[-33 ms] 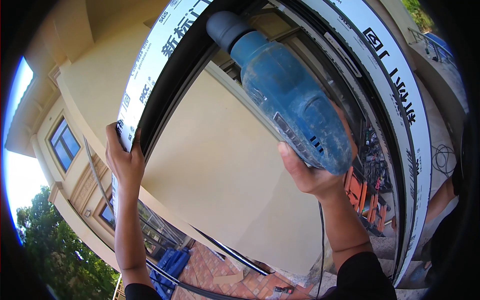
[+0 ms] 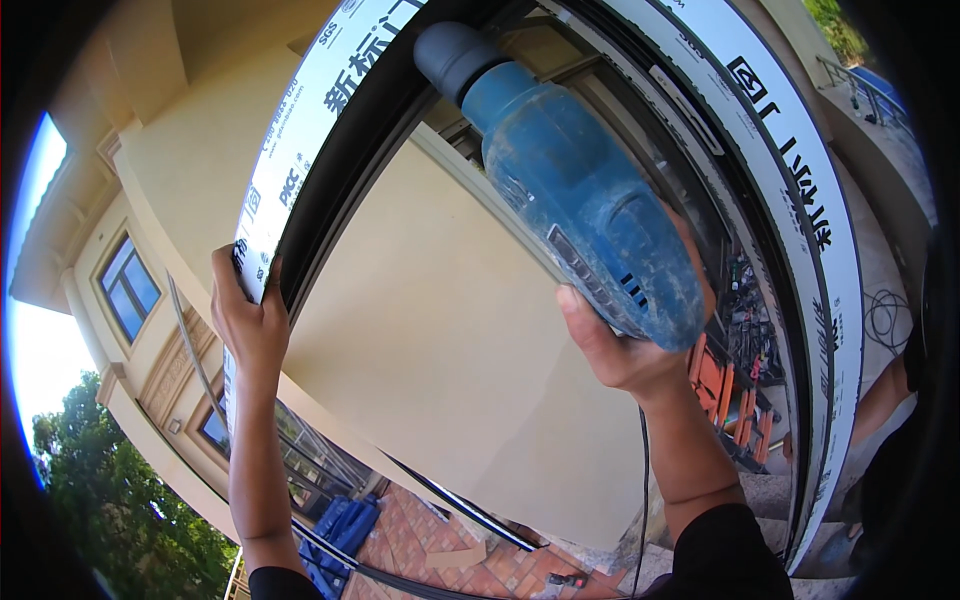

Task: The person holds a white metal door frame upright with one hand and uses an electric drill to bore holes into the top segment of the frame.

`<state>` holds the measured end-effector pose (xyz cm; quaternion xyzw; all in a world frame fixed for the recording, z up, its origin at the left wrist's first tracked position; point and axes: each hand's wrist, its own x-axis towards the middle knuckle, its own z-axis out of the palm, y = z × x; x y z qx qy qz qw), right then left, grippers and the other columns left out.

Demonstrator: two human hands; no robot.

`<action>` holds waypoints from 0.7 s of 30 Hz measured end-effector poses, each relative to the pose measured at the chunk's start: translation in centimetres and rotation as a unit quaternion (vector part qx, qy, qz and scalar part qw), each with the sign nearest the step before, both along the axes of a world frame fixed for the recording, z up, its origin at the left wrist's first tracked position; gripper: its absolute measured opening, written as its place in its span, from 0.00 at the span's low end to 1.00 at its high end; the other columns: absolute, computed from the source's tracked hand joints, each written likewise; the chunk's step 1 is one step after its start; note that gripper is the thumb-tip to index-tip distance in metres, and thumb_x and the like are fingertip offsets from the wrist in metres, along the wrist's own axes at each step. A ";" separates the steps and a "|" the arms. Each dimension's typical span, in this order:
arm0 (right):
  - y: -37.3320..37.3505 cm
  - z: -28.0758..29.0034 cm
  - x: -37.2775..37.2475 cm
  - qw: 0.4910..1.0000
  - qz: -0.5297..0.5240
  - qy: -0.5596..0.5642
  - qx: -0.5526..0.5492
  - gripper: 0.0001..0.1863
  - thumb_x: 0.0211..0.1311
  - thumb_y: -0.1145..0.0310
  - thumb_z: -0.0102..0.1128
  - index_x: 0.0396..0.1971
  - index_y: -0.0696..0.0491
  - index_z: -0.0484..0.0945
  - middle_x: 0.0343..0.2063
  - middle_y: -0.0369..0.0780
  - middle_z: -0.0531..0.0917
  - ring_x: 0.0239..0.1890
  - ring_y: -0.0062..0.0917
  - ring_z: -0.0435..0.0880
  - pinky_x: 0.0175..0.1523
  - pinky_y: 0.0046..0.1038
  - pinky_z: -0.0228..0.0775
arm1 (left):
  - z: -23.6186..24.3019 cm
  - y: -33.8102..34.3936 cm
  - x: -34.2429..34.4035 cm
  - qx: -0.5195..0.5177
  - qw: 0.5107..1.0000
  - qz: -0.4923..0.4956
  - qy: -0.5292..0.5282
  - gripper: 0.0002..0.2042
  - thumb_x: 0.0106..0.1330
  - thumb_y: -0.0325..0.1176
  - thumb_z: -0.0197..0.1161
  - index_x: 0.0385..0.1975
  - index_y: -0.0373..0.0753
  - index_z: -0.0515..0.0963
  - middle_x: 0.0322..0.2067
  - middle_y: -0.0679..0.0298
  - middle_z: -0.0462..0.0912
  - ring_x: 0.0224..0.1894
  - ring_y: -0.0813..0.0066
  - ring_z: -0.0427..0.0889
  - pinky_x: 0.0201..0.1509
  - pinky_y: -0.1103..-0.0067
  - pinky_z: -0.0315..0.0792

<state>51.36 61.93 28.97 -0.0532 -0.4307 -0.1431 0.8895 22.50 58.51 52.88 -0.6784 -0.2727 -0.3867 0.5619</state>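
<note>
My right hand (image 2: 645, 362) is wrapped around the lower end of a dusty blue power drill (image 2: 580, 190), the thumb on its near side. The drill tilts up and left, and its rounded dark grey nose (image 2: 455, 58) reaches the upper part of a black door or window frame (image 2: 365, 160). Whether the nose touches the frame I cannot tell. My left hand (image 2: 252, 315) grips the left side of that frame, over its white printed protective film (image 2: 262, 215). A thin black cable (image 2: 643, 480) hangs below my right hand.
On the right, another person's forearm (image 2: 880, 405) and dark clothing show beside the film-covered frame side (image 2: 800, 170). Orange objects (image 2: 712, 375) and jumbled tools lie behind it. Below are reddish paving (image 2: 420, 530), a blue bundle (image 2: 340, 535) and a cream wall (image 2: 440, 330).
</note>
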 end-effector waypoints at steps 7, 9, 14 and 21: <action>-0.3 0.1 -0.1 1.000 -0.024 -0.003 0.004 0.41 0.50 0.66 0.77 0.63 0.67 0.69 0.45 0.49 0.86 0.44 0.31 0.90 0.52 0.29 0.83 | 0.2 -0.1 -0.3 -0.002 1.000 0.001 0.000 0.12 0.69 0.30 0.67 0.44 0.35 0.71 0.28 0.47 0.78 0.28 0.49 0.77 0.33 0.66 0.70; -0.2 0.2 -0.1 1.000 -0.022 -0.003 0.002 0.41 0.50 0.66 0.77 0.63 0.67 0.69 0.45 0.49 0.86 0.44 0.31 0.90 0.52 0.29 0.83 | 0.2 -0.1 -0.1 -0.004 1.000 0.000 -0.006 0.12 0.69 0.30 0.67 0.44 0.35 0.71 0.28 0.47 0.78 0.28 0.49 0.77 0.33 0.66 0.70; 0.0 0.3 0.1 1.000 -0.027 -0.004 0.007 0.41 0.50 0.66 0.76 0.63 0.67 0.69 0.45 0.49 0.86 0.43 0.31 0.90 0.52 0.29 0.83 | 0.2 -0.1 -0.2 0.000 1.000 0.001 -0.003 0.12 0.69 0.30 0.67 0.44 0.35 0.71 0.28 0.47 0.77 0.29 0.49 0.76 0.34 0.67 0.70; -0.6 -0.1 -0.1 1.000 -0.024 -0.004 -0.018 0.41 0.50 0.66 0.77 0.62 0.67 0.70 0.46 0.49 0.85 0.44 0.32 0.90 0.53 0.30 0.82 | 0.0 -0.5 0.1 -0.010 1.000 0.007 -0.017 0.13 0.69 0.30 0.67 0.45 0.35 0.70 0.28 0.47 0.77 0.28 0.50 0.76 0.34 0.67 0.70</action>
